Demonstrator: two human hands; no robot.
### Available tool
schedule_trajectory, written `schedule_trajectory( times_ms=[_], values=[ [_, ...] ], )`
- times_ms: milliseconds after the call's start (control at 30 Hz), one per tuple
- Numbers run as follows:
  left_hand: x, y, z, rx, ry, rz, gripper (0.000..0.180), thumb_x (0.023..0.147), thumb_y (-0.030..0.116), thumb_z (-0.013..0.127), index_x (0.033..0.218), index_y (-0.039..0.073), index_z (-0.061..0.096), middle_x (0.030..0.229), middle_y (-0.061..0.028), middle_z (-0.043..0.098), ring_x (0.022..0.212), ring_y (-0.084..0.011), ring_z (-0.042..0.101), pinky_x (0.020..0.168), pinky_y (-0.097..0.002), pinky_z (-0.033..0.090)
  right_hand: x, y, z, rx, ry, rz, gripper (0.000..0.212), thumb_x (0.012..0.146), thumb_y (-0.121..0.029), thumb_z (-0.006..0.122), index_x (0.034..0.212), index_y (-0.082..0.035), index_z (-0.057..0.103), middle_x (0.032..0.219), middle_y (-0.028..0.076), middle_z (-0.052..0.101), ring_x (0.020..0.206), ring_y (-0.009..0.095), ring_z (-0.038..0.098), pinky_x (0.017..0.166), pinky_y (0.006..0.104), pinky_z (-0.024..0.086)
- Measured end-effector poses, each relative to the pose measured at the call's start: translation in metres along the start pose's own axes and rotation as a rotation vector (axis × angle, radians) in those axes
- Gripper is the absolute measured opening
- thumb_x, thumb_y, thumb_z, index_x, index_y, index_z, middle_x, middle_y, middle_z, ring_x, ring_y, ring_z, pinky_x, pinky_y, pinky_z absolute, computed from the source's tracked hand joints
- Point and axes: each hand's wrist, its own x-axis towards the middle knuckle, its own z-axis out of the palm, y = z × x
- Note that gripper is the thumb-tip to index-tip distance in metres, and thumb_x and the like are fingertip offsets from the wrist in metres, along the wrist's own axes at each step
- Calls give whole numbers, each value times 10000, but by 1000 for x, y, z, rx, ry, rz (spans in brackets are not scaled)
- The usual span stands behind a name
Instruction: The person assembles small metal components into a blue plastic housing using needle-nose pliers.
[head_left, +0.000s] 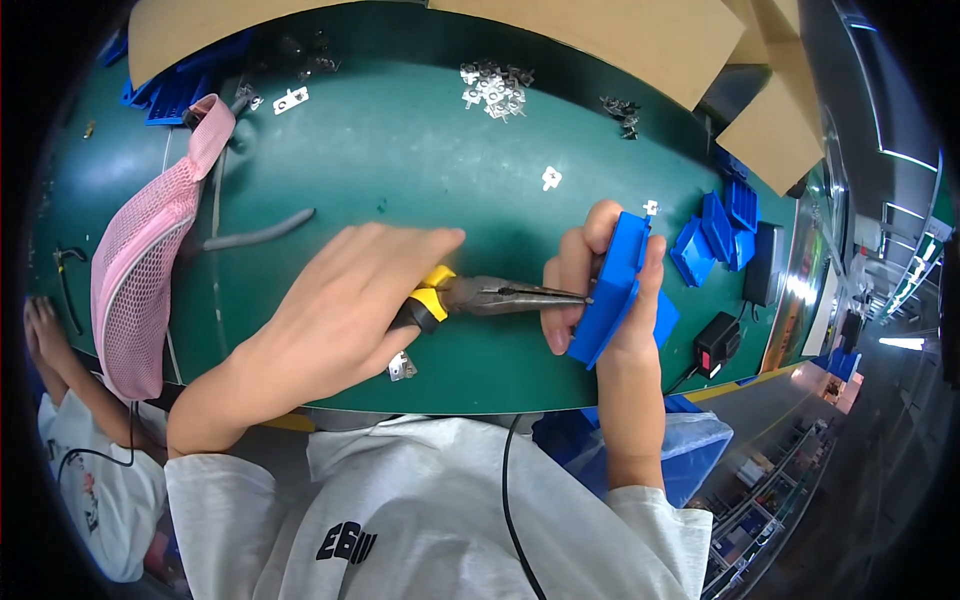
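Observation:
My left hand (345, 295) is closed around the yellow and black handles of needle-nose pliers (490, 296). Their jaws point right, and the tips meet the near left edge of a blue plastic part (610, 290). Whether the tips grip a small piece there is too small to tell. My right hand (640, 320) holds the blue part tilted, thumb on its right side and fingers behind its left. A small metal piece (651, 207) shows by the part's upper end. Beneath my left wrist lie some metal pieces (402, 367), partly hidden.
A heap of metal pieces (495, 90) lies at the back, with a single metal clip (551, 178) nearer. Several blue parts (715, 235) and a black adapter (717, 343) are at right. A pink mesh pouch (150, 270) stands at left; a co-worker's hands (48, 335) rest beyond it.

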Motion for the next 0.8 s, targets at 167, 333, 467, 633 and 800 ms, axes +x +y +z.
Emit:
schedule_trajectory(
  times_ms=[167,333,467,633,800],
  values=[
    [1,0,-2,5,18,10,602,655,-78,585,1239,17,473,1097,-130,586,984,-322,553,851,-389,431,3,2,-1,27,-11,1,554,883,-585,489,865,-35,429,623,117,519,447,217,563,356,309,458],
    [0,-2,-2,2,19,7,609,650,-82,584,1240,15,471,1100,-133,584,989,-325,551,857,-393,429,3,4,-1,52,-24,-8,552,883,-584,491,885,-36,425,633,116,516,446,214,555,350,313,460],
    [-1,-1,-2,-10,11,8,620,638,-90,582,1239,14,469,1114,-140,575,998,-328,546,864,-395,425,1,4,0,68,-23,-4,551,879,-581,501,903,-37,419,641,114,513,447,205,546,351,317,467],
    [-1,-2,-1,-5,17,22,624,634,-91,586,1238,12,469,1123,-144,570,1004,-331,542,868,-395,423,1,4,-1,61,-11,2,549,873,-581,512,897,-39,422,643,111,512,451,200,546,352,317,469],
    [-1,-1,-1,3,19,13,615,636,-86,593,1231,10,475,1131,-147,569,1009,-330,544,870,-397,424,2,4,0,50,-2,15,550,868,-583,521,887,-41,426,638,105,506,455,201,550,353,317,470]
  ],
)
